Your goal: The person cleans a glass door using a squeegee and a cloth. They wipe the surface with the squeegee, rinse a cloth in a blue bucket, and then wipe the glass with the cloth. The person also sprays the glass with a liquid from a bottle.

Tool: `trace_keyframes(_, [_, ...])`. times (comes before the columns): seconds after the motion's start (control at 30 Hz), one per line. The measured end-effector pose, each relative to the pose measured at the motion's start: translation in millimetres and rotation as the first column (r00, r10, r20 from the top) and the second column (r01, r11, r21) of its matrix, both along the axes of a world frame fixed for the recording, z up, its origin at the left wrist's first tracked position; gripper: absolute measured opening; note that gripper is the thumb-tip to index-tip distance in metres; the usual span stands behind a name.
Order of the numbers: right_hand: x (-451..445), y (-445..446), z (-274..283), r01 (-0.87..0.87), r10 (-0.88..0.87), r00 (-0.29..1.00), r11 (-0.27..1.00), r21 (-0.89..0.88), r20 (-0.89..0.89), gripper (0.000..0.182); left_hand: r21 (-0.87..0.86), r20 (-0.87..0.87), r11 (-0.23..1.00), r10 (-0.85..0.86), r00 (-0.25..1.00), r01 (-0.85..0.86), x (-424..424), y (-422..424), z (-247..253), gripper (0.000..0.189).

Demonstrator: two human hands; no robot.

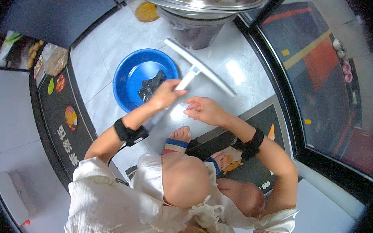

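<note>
My left hand (165, 95) grips the short white handle of a squeegee (195, 65). The squeegee's long blade slants across the wet-looking grey tiles, its far end near a round container. To the right and a little nearer me, my right hand (209, 111) hangs with its fingers loosely bent and apart, holding nothing that I can see. Partly behind my left hand stands a blue plastic basin (126, 53). A crumpled black cloth or plastic bag (150, 85) lies inside it.
A large round container with a shiny metal lid (194, 0) stands ahead. Dark printed mats (76, 108) lie left and under my right foot (219, 161). A glass door (305, 92) borders the right side. Bagged food (54, 60) sits at the far left.
</note>
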State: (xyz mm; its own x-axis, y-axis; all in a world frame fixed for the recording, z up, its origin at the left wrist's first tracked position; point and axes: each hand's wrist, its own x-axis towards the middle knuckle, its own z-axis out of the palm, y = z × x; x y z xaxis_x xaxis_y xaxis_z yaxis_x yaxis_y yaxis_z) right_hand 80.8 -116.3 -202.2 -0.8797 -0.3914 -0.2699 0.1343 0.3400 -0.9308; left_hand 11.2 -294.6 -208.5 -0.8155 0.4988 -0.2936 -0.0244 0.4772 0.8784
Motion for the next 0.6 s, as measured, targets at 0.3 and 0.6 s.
trace_keyframes(0.3, [-65,-25,2,-0.342,0.31,0.925,0.931,0.128,0.22,0.029,-0.038,0.057,0.854,0.52,0.852,-0.519,-24,-146,-34,0.015])
trace_keyframes(0.6, [-77,-20,-38,0.025,-0.055,0.971,0.991,0.13,0.231,0.028,-0.054,-0.049,0.774,0.629,0.776,-0.631,-47,-146,-77,0.027])
